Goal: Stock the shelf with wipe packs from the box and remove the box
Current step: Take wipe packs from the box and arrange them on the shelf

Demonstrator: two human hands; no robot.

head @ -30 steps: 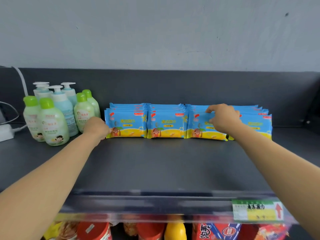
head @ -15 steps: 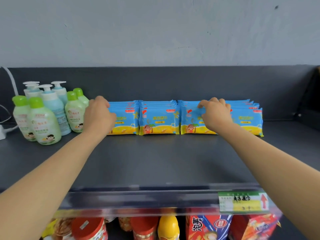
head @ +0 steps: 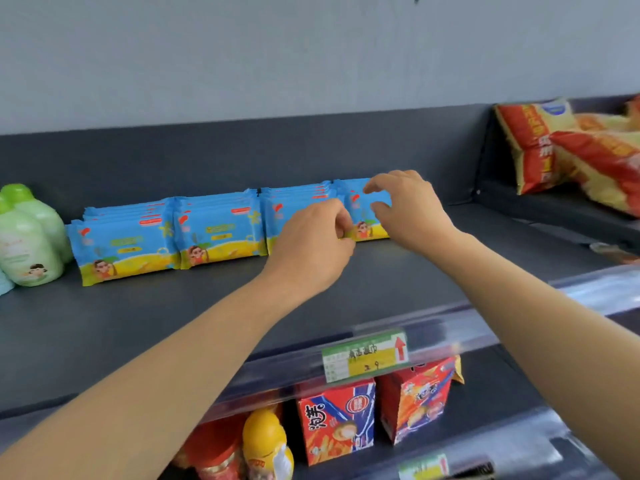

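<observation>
Wipe packs [head: 214, 233], print blurred, are ranged in four stacks at the back of the shelf [head: 173, 323], the rightmost pinched low by the left hand [head: 311, 247] and overhung by the right hand [head: 408, 209], grip uncertain; the price tag [head: 365, 355] is marked with a red arrow.

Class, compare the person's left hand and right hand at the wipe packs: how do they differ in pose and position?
The left hand is curled tight, pinching the lower corner of the rightmost wipe pack; the right hand has fingers spread and curved, its grip unclear. The left hand sits low, near the shelf surface; the right hand is higher, at that pack's top. Both reach to the row's right end.
</observation>
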